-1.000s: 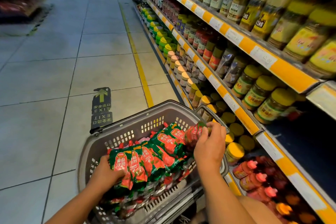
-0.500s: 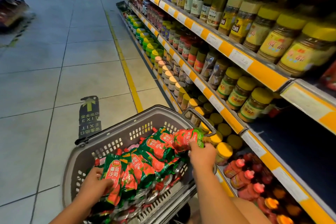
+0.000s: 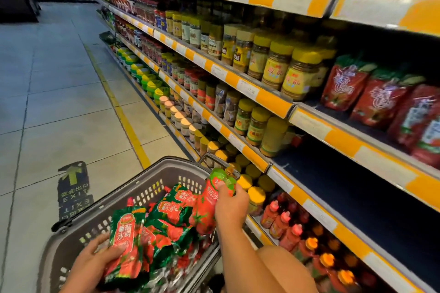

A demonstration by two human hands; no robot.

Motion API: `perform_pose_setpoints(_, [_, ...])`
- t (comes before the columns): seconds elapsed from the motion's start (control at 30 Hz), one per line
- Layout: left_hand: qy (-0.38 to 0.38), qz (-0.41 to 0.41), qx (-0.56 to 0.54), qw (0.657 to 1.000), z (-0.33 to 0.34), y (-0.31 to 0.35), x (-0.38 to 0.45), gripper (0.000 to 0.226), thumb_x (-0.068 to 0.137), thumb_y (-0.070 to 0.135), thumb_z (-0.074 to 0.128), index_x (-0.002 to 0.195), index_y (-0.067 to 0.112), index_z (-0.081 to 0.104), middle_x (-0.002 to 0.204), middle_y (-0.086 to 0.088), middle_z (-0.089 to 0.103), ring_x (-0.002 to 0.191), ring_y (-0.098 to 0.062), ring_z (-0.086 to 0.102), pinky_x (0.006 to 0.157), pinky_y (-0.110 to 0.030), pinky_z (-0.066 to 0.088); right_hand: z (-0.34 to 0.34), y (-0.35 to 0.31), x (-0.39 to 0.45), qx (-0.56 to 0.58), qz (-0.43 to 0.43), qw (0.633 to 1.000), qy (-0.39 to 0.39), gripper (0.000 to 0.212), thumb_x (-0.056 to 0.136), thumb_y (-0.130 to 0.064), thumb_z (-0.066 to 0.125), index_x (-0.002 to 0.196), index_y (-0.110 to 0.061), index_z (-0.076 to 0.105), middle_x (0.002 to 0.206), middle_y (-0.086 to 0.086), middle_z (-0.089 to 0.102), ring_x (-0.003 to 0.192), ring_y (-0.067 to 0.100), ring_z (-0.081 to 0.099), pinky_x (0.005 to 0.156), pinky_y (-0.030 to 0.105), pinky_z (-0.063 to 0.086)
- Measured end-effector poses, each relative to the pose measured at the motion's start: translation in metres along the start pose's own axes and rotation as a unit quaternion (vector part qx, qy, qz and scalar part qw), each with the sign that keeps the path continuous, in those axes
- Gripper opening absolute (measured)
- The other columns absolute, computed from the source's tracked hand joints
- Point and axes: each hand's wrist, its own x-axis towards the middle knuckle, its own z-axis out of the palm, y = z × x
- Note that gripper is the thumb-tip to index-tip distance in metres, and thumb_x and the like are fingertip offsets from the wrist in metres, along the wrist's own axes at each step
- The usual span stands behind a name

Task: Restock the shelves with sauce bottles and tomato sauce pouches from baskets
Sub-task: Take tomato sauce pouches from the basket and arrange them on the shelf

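Red-and-green tomato sauce pouches (image 3: 171,219) fill a grey perforated plastic basket (image 3: 142,188) standing on the tiled floor (image 3: 59,102) beside the yellow-edged shelves (image 3: 257,157). Right hand (image 3: 231,207) grips one spouted pouch (image 3: 214,195) at the basket's far right rim, fingers curled round it. Left hand (image 3: 95,261) holds another pouch (image 3: 125,240) over the near side, thumb across its face. Yellow-lidded jars (image 3: 292,71) line the middle shelves, and red bottles (image 3: 278,221) sit lowest
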Motion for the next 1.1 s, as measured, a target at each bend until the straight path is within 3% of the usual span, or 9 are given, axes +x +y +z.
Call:
perform_pose_setpoints(0.07, [-0.023,0.017,0.002,1.0,0.006,0.012,-0.013,0.066,0.083,-0.004,0.076,0.144,0.003,0.052,0.126,-0.026,0.066,0.082,-0.032,0.067,0.07,-0.039,0.046,-0.01,-0.004,-0.004,0.022,0.0,1.0,0.01,0.065,0.096,-0.043,0.069,0.148,-0.009,0.052,0.147,0.01,0.055,0.134,0.031,0.052,0.107,0.05,0.046])
perform_pose_setpoints(0.13, [-0.04,0.038,0.01,0.998,0.012,0.024,-0.028,0.06,0.083,-0.001,0.076,0.139,0.004,0.056,0.112,-0.02,0.072,0.082,-0.034,0.069,0.07,-0.04,0.047,-0.021,-0.006,-0.009,0.056,-0.005,0.998,0.011,0.068,0.095,-0.047,0.069,0.15,-0.012,0.051,0.149,0.008,0.054,0.136,0.03,0.051,0.107,0.049,0.046])
perform_pose_setpoints(0.27, [-0.077,0.051,0.002,0.996,0.02,0.043,-0.047,0.069,0.065,0.006,0.084,0.131,0.008,0.062,0.111,-0.018,0.076,0.086,-0.038,0.076,0.076,-0.044,0.053,-0.042,-0.007,-0.015,0.11,-0.009,0.993,0.041,0.088,0.078,-0.078,0.066,0.132,-0.009,0.065,0.131,0.008,0.066,0.123,0.031,0.061,0.098,0.044,0.05])
perform_pose_setpoints(0.4, [-0.137,0.089,0.012,0.987,0.034,0.064,-0.079,0.055,0.064,0.003,0.082,0.116,0.01,0.067,0.099,-0.013,0.08,0.098,-0.038,0.072,0.093,-0.054,0.05,-0.088,-0.02,-0.024,0.168,0.017,0.984,0.055,0.028,0.096,-0.039,0.07,0.117,-0.021,0.063,0.111,-0.009,0.063,0.097,0.008,0.061,0.087,0.032,0.048])
perform_pose_setpoints(0.53, [-0.179,0.124,0.031,0.975,0.058,0.084,-0.119,0.049,0.066,-0.001,0.076,0.113,0.012,0.067,0.102,-0.013,0.078,0.099,-0.037,0.07,0.1,-0.055,0.045,-0.132,-0.026,-0.034,0.206,-0.028,0.975,0.074,0.046,0.083,-0.059,0.075,0.11,-0.022,0.072,0.106,-0.003,0.075,0.103,0.021,0.071,0.09,0.047,0.059])
perform_pose_setpoints(0.7, [-0.229,0.159,0.046,0.959,0.093,0.097,-0.166,0.042,0.074,0.003,0.081,0.11,0.018,0.069,0.118,-0.013,0.075,0.114,-0.038,0.064,0.112,-0.059,0.039,-0.206,-0.049,-0.045,0.293,-0.083,0.95,0.066,0.012,0.092,-0.034,0.076,0.095,-0.022,0.075,0.087,0.001,0.079,0.081,0.023,0.077,0.075,0.047,0.064])
perform_pose_setpoints(0.8, [-0.29,0.232,0.086,0.925,0.112,0.096,-0.184,0.029,0.088,0.0,0.076,0.109,0.019,0.067,0.14,-0.006,0.052,0.132,-0.025,0.043,0.122,-0.046,0.025,-0.253,-0.061,-0.054,0.32,-0.103,0.938,0.089,0.01,0.093,-0.026,0.075,0.09,-0.017,0.076,0.084,0.008,0.078,0.078,0.029,0.077,0.072,0.051,0.064])
perform_pose_setpoints(0.97, [-0.277,0.231,0.111,0.926,0.173,0.094,-0.225,0.059,0.059,0.012,0.085,0.116,0.007,0.071,0.101,-0.013,0.08,0.105,-0.037,0.071,0.11,-0.057,0.044,-0.333,-0.063,-0.072,0.361,-0.142,0.914,0.116,0.005,0.092,-0.016,0.076,0.088,-0.013,0.077,0.086,0.013,0.078,0.078,0.031,0.077,0.067,0.042,0.061])
perform_pose_setpoints(1.1, [-0.325,0.207,0.162,0.909,0.222,0.083,-0.25,0.063,0.041,0.036,0.105,0.097,0.018,0.081,0.102,-0.012,0.08,0.103,-0.034,0.073,0.106,-0.054,0.048,-0.384,-0.041,-0.077,0.409,-0.141,0.889,0.151,0.007,0.09,-0.007,0.074,0.085,-0.011,0.079,0.089,0.02,0.077,0.078,0.032,0.075,0.07,0.044,0.062])
